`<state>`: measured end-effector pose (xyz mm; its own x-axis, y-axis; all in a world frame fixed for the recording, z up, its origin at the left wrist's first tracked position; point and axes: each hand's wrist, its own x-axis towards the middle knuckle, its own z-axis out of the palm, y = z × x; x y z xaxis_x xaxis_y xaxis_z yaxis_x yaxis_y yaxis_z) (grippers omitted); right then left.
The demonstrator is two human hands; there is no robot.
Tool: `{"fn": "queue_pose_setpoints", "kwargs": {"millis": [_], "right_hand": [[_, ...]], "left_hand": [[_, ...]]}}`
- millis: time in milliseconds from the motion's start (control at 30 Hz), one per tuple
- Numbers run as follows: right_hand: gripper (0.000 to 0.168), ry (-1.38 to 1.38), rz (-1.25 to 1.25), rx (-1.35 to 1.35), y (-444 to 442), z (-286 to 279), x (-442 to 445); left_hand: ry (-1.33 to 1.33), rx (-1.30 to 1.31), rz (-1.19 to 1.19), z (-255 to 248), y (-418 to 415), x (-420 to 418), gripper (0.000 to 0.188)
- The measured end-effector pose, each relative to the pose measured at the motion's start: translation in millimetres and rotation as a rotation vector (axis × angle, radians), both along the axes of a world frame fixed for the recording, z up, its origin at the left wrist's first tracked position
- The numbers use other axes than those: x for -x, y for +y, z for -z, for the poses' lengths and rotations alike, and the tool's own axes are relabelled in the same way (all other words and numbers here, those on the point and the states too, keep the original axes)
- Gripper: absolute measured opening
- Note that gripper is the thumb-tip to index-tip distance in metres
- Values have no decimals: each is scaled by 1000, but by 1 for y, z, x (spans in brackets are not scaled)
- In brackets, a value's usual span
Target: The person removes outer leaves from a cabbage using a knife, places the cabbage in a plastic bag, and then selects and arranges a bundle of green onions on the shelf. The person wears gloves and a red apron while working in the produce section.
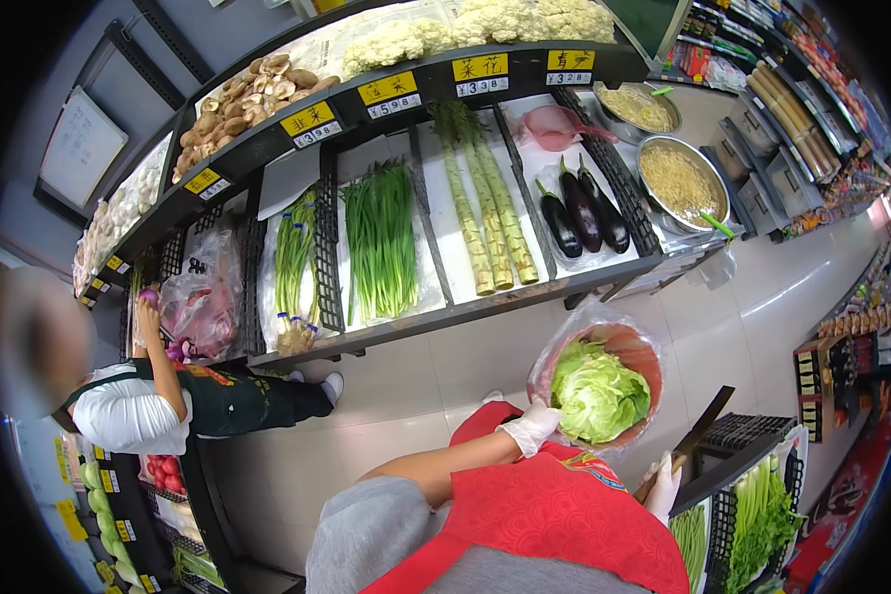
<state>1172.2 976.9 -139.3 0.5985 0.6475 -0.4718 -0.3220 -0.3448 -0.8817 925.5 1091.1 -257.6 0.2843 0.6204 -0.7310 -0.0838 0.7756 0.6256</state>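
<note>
My left hand (536, 428), in a white glove, grips the near left rim of a red bucket (642, 353). A clear plastic bag (590, 312) lines the bucket and spills over its edge. Inside lies a pale green head of lettuce (600, 393) with loose outer leaves. At lower right, my right hand (661, 486), also gloved, is closed around the handle of a long knife (702, 427). Its dark blade points up and away, to the right of the bucket and apart from it.
Ahead runs a black vegetable rack (445, 312) with garlic chives (381, 241), eggplants (583, 208) and cauliflower (482, 30). Metal bowls of sprouts (683, 182) stand at its right end. Another person (130, 401) handles purple onions at left. Close by my right hand is a rack of celery (761, 520).
</note>
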Motion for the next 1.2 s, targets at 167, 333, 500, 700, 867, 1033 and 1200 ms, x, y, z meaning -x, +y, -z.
{"fn": "queue_pose_setpoints", "kwargs": {"millis": [167, 333, 500, 700, 867, 1033, 1200], "right_hand": [[19, 5, -76, 109, 38, -1, -1], [35, -30, -136, -31, 30, 43, -24], [26, 182, -231, 149, 28, 42, -28], [22, 359, -173, 351, 32, 57, -19], [8, 370, -5, 528, 46, 72, -14], [24, 227, 151, 608, 61, 79, 4], [26, 154, 221, 720, 76, 64, 19]], "left_hand": [[-78, -41, 190, -38, 12, -19, 96], [25, -173, 262, -28, 3, -31, 94], [179, -444, 174, 24, -20, -43, 94], [254, -355, 266, -5, -5, -19, 97], [294, -509, 434, -97, 51, 78, 74], [746, -573, 48, -86, 86, 239, 24], [1162, -448, -144, -18, 103, 378, 16]]}}
